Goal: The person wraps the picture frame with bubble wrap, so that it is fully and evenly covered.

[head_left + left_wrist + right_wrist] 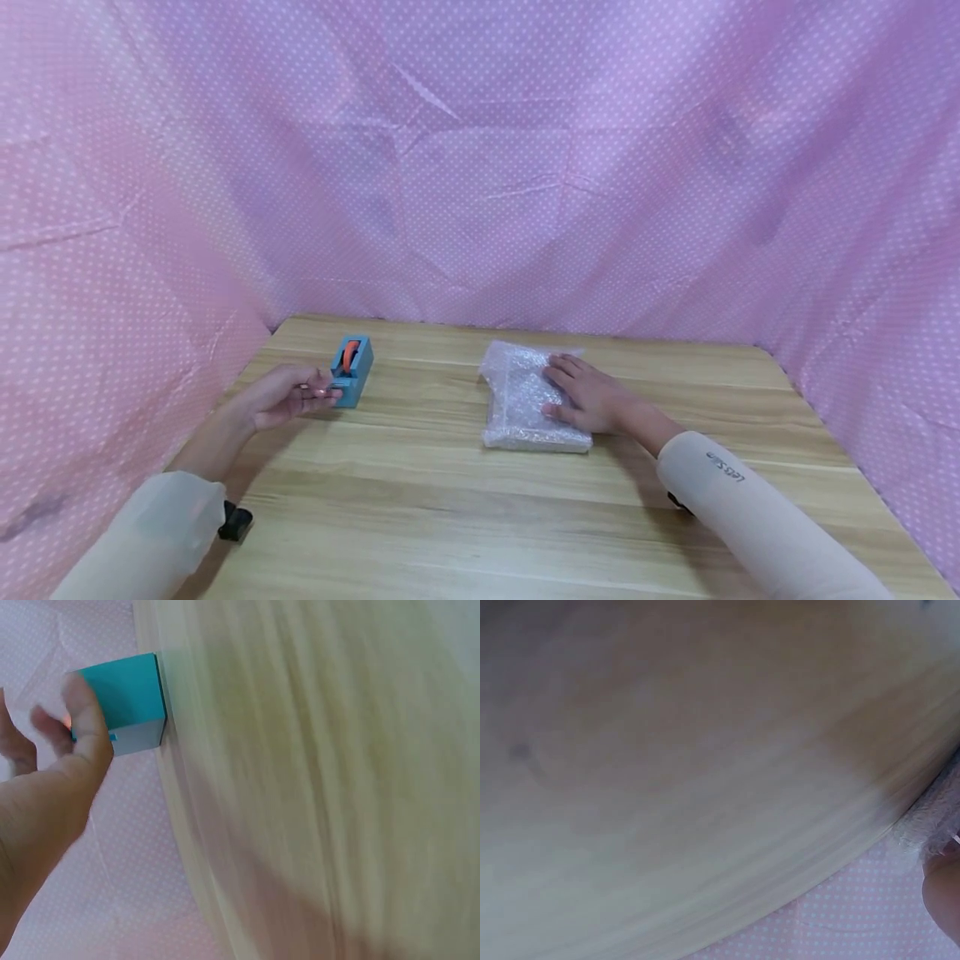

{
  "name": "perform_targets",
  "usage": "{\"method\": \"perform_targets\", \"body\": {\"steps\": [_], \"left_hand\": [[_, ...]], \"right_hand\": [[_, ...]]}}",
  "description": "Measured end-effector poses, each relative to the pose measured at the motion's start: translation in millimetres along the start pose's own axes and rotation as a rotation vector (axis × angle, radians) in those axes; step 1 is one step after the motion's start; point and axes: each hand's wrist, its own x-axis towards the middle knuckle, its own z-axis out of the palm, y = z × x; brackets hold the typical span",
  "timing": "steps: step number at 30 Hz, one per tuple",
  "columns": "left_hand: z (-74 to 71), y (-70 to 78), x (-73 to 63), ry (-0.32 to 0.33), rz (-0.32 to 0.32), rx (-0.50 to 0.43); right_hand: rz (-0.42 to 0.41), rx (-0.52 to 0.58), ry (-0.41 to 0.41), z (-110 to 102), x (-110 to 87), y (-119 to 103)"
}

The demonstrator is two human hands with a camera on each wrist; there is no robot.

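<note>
On the left of the table stands a blue tape dispenser (pixel 362 375) with an orange roll core (pixel 349 357). My left hand (pixel 288 398) is at its front end, thumb and fingers curled and pinching at the tape's end by the cutter. The left wrist view shows that hand (pixel 64 765) overlapping the teal side of the dispenser (pixel 127 694). A flat packet in bubble wrap (pixel 517 408) lies right of centre. My right hand (pixel 588 396) rests on its right part with fingers spread. Only a fingertip and the wrap's edge (pixel 934 814) show in the right wrist view.
The wooden table (pixel 420 500) reaches back to a pink polka-dot curtain (pixel 480 208), which also hangs along both sides. A small black device (pixel 236 522) is strapped at the left wrist, below the pale sleeve (pixel 150 529).
</note>
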Motion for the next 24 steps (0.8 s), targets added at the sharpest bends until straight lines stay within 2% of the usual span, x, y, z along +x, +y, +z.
{"method": "perform_targets", "body": {"steps": [4,8,10,12,14,17,21,24], "left_hand": [[-1.8,-0.7,-3.9,-0.115,0.057,0.07],[-0.7,-1.2,-8.8,-0.137,0.065,0.118],[0.3,-1.8,-11.2,-0.113,0.031,0.155],[2.4,-2.6,-13.4,-0.073,-0.031,0.175],[4.5,-3.7,-14.9,-0.021,-0.105,0.183],[8.2,-5.8,-15.2,0.051,-0.174,0.203],[11.8,-9.1,-12.9,0.122,-0.206,0.31],[13.0,-10.3,-9.9,0.146,-0.225,0.38]], "right_hand": [[0.004,0.001,0.001,-0.4,-0.5,1.0],[0.005,0.011,-0.007,-0.8,-0.3,0.7],[0.005,0.013,-0.01,-1.0,-0.2,0.2],[0.011,0.016,-0.012,-1.6,-0.4,-0.5],[0.015,0.023,-0.008,-2.5,-0.7,-0.8],[0.025,0.027,-0.014,-3.3,-1.1,-1.4],[0.031,0.022,-0.03,-2.9,-1.0,-2.5],[0.029,0.022,-0.028,-3.0,-1.1,-3.4]]}}
